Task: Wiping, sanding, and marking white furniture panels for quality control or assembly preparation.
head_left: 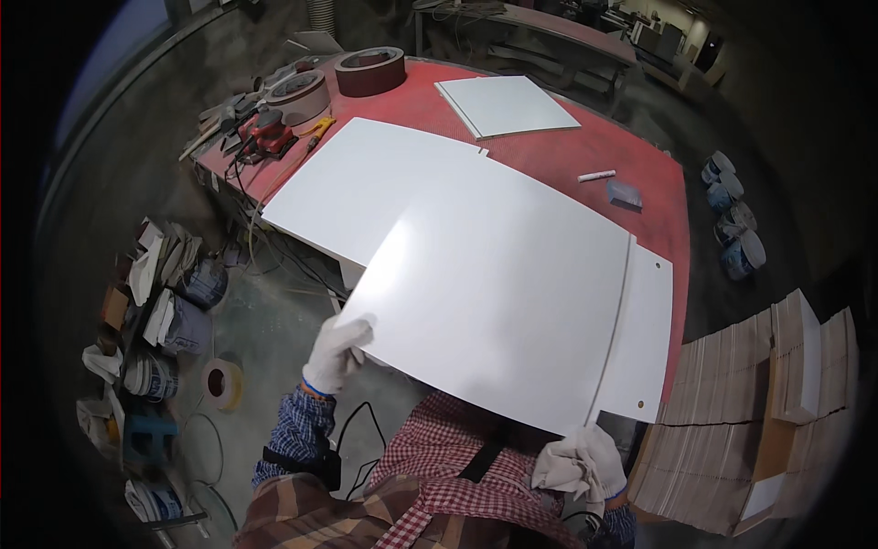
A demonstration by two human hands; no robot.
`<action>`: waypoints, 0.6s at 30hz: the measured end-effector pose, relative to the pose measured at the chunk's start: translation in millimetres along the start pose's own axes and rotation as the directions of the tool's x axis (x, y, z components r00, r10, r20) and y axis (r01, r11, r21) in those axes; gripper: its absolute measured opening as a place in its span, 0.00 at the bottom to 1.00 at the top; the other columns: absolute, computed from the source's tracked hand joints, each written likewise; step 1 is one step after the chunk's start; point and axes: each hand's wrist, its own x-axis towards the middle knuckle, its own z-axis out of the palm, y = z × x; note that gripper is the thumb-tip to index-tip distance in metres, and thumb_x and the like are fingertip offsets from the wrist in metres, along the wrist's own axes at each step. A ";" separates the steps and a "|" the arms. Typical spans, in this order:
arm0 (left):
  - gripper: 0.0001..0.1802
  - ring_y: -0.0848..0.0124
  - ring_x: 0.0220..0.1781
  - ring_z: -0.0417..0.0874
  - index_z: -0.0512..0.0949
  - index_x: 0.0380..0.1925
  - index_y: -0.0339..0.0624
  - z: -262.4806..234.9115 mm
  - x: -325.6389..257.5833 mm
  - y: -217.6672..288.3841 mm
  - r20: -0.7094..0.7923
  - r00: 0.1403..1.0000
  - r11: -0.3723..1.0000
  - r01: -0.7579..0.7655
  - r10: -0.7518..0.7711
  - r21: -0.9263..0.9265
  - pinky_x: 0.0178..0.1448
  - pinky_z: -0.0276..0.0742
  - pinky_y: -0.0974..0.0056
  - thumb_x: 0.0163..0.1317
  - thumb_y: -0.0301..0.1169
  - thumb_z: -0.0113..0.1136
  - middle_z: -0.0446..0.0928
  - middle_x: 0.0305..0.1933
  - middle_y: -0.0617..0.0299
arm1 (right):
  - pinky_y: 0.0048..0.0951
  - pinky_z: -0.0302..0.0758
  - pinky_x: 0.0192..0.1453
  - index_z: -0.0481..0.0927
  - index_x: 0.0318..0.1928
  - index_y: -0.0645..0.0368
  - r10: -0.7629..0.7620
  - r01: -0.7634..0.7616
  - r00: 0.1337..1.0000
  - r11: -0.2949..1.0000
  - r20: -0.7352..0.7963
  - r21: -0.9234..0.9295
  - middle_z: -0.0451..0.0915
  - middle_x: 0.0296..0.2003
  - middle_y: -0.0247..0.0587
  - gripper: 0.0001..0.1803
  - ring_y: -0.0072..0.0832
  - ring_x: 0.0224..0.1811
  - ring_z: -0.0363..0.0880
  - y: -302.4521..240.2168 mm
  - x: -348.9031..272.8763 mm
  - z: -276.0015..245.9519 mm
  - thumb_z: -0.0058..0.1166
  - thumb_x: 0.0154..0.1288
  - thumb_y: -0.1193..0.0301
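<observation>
The white panel (494, 284) is partly over the red counter (640, 165), jutting past its near edge. The left hand (338, 354) is clamped on the panel's near-left corner; the right hand (585, 464) meets the near-right, grip unclear. Likely stiff, slick; best held by 2 opposite edges.

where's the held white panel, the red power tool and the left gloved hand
Held white panel (494, 288): head view, middle of its upper face.
Red power tool (272, 137): head view, its body.
Left gloved hand (335, 356): head view, middle of the glove.
</observation>
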 end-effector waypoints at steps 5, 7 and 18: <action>0.20 0.72 0.21 0.83 0.79 0.50 0.29 -107.0 57.8 22.3 -0.077 0.970 0.964 -0.239 0.231 -0.121 0.21 0.77 0.70 0.70 0.37 0.61 0.85 0.33 0.55 | 0.20 0.76 0.43 0.80 0.51 0.67 0.231 -0.270 0.963 0.839 0.141 0.472 0.80 0.40 0.30 0.17 0.14 0.40 0.76 -54.5 93.3 69.8 0.51 0.81 0.62; 0.18 0.71 0.12 0.78 0.79 0.47 0.29 -142.0 74.1 37.4 -0.083 0.974 0.973 -0.219 0.213 -0.074 0.14 0.72 0.71 0.72 0.37 0.58 0.84 0.27 0.55 | 0.19 0.74 0.42 0.80 0.50 0.66 0.209 -0.300 0.951 0.790 0.226 0.535 0.79 0.39 0.30 0.19 0.13 0.39 0.74 -63.0 126.5 88.2 0.51 0.81 0.60; 0.21 0.74 0.29 0.85 0.75 0.61 0.40 -192.8 131.7 49.8 -0.296 0.945 0.888 -0.250 0.137 -0.385 0.21 0.80 0.75 0.75 0.41 0.58 0.84 0.48 0.60 | 0.29 0.75 0.45 0.79 0.42 0.64 0.160 -0.236 0.967 0.859 0.199 0.454 0.80 0.36 0.39 0.27 0.22 0.39 0.77 -102.3 235.2 184.5 0.45 0.80 0.49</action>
